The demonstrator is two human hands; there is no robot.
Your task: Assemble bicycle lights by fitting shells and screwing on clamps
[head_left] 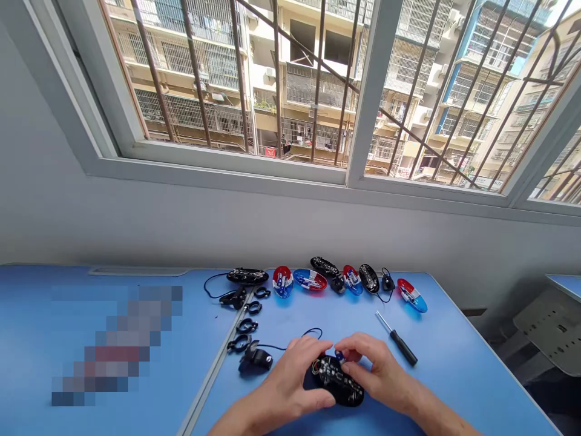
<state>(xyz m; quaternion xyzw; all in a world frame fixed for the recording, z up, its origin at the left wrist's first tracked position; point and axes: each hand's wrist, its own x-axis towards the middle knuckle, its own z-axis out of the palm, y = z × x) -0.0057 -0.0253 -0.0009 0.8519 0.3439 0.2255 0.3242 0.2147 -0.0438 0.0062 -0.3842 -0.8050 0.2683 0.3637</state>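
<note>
A black oval housing with a circuit board (345,390) lies near the front of the blue table. My left hand (290,383) grips its left end, thumb at the near side and fingers at the far side. Between the thumb and fingertips of my right hand (374,366) is a small blue part (339,356), held at the housing's far edge; its exact kind is partly hidden. Thin wires show on the board near my left fingertips. A black cable leads from behind my left hand to a black clip-on unit (255,359) on the left.
To the right lies a screwdriver (397,339). Several black ring clamps (247,326) line the table seam. Along the back stand red-and-blue oval shells (310,280) and black circuit housings (247,277) with cables. A blurred patch (118,345) covers something at left. A barred window is behind.
</note>
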